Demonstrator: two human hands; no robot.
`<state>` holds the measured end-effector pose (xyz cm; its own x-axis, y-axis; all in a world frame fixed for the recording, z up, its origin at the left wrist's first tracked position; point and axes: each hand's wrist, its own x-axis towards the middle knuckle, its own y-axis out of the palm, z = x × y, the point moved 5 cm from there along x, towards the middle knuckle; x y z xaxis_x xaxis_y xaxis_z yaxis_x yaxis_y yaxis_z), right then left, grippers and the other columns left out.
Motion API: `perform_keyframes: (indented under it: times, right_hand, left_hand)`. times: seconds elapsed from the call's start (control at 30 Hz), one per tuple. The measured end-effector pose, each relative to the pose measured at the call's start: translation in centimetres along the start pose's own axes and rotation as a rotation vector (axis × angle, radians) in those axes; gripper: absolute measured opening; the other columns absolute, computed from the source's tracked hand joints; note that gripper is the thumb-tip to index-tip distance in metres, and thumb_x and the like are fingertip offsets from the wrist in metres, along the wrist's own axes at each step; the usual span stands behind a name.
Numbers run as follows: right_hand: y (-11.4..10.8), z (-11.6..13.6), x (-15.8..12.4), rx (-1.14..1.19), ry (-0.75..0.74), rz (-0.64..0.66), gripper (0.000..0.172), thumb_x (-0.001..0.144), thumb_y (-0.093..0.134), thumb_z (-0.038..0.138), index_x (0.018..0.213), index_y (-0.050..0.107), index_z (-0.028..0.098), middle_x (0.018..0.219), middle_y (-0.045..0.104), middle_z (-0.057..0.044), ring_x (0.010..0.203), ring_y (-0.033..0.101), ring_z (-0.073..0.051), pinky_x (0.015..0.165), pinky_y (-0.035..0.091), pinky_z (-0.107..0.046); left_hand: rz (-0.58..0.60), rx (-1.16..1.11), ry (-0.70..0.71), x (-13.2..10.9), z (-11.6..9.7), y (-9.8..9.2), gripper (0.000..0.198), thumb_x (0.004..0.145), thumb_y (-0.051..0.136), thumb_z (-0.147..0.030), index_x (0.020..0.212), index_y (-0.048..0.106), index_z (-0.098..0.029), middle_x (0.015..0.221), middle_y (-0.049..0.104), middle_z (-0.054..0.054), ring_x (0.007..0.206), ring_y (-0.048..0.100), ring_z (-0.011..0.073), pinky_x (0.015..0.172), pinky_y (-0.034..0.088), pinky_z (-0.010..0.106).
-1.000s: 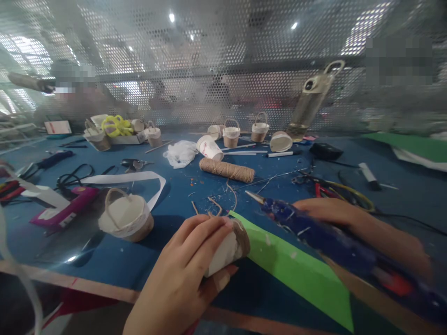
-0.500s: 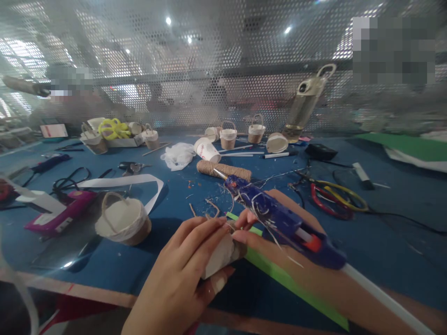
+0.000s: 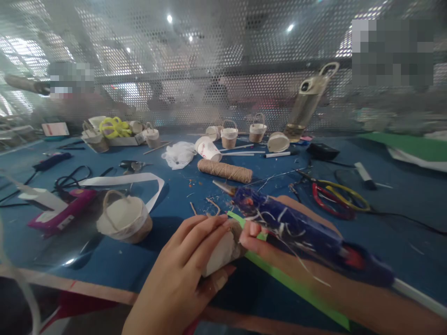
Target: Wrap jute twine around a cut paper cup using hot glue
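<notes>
My left hand (image 3: 190, 258) is wrapped around a small white cup (image 3: 220, 256) lying on its side, with a brown band near its base. Part of the cup is hidden under my fingers. In my right hand (image 3: 258, 237) rests a blue hot glue gun (image 3: 289, 218), its metal nozzle pointing up and left. Thin glue strings hang from the gun, and a white glue stick (image 3: 419, 298) sticks out of its back. The curled fingertips of my right hand are just beside the cup. A green strip (image 3: 296, 288) runs beneath that hand on the blue table.
A finished-looking small basket (image 3: 125, 218) with a twine handle stands at left. Beyond my hands lie a twine roll (image 3: 225, 170), a tipped paper cup (image 3: 208, 150) and red-and-yellow-handled pliers (image 3: 335, 197). Several small baskets and a water bottle (image 3: 305, 107) stand by the perforated screen.
My right hand has drawn slightly right, away from the cup, and the glue gun has shifted right and down with it. My left hand stays on the cup.
</notes>
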<state>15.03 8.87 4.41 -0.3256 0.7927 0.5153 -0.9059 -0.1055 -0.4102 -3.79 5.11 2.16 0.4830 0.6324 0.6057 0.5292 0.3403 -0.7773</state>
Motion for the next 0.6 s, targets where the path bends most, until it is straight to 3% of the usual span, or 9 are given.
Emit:
perform_keyframes:
  times: [0.07,0.17,0.37,0.5,0.6]
  right_hand:
    - [-0.4,0.2,-0.2,0.093,0.013,-0.003,0.015,0.092,0.076,0.026,0.092,0.063,0.031,0.083,0.069,0.006,0.068,0.067,-0.014,0.061,0.058,-0.028]
    - [-0.7,0.5,-0.5,0.241,0.078,0.099,0.018,0.087,0.082,0.027,0.090,0.065,0.031,0.081,0.070,0.007,0.068,0.069,-0.014,0.060,0.057,-0.027]
    - [-1.5,0.0,-0.6,0.195,0.115,0.197,0.018,0.086,0.083,0.033,0.088,0.066,0.030,0.080,0.071,0.006,0.067,0.068,-0.014,0.059,0.056,-0.028]
    - [-1.2,-0.4,-0.9,0.239,0.090,0.249,0.014,0.089,0.078,0.026,0.090,0.064,0.029,0.084,0.074,0.004,0.073,0.071,-0.016,0.063,0.058,-0.029]
    - [-0.7,-0.9,-1.2,0.314,0.162,0.342,0.018,0.089,0.079,0.025,0.090,0.062,0.027,0.084,0.074,0.004,0.075,0.072,-0.016,0.065,0.059,-0.029]
  left_hand:
    - [-0.016,0.006,0.008,0.0,-0.1,0.0,0.053,0.102,0.063,-0.028,0.152,0.045,-0.019,0.140,0.064,0.012,0.134,0.054,0.0276,0.115,0.053,0.042]
    - [-0.016,0.000,0.000,0.0,0.0,0.1,0.056,0.101,0.064,-0.025,0.153,0.043,-0.020,0.136,0.066,0.012,0.133,0.056,0.0291,0.113,0.055,0.045]
    - [0.024,0.005,-0.027,-0.1,0.1,0.1,0.050,0.102,0.062,-0.026,0.149,0.046,-0.019,0.131,0.068,0.013,0.129,0.059,0.0310,0.109,0.057,0.050]
    - [0.029,-0.027,-0.029,0.0,0.1,0.0,0.046,0.102,0.063,-0.026,0.145,0.049,-0.018,0.141,0.064,0.013,0.134,0.055,0.0297,0.112,0.055,0.048]
    - [0.024,-0.044,-0.020,0.1,0.1,0.0,0.047,0.104,0.061,-0.026,0.148,0.047,-0.017,0.144,0.063,0.012,0.135,0.053,0.0274,0.114,0.053,0.045]
